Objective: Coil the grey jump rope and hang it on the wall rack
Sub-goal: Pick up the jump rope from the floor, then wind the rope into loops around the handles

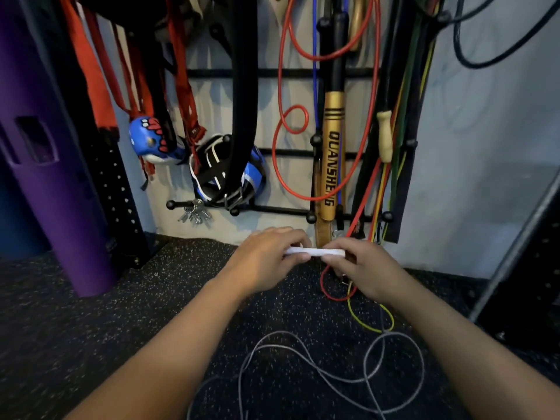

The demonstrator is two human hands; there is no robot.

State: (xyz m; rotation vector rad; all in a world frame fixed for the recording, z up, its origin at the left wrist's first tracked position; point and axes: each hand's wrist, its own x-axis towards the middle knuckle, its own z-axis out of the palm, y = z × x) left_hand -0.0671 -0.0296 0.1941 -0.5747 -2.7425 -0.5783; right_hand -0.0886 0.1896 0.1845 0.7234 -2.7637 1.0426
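The grey jump rope lies in loose loops on the dark speckled floor between my forearms. Its white handles are held level just above the floor, side by side or end to end. My left hand grips the left end and my right hand grips the right end. The black wall rack with ball-tipped pegs is on the wall right behind my hands, crowded with hanging gear.
On the rack hang red rope loops, a gold bat, coloured bands, a blue-black belt, a blue toy and keys. A purple tube leans at left. Red and yellow cords trail on the floor.
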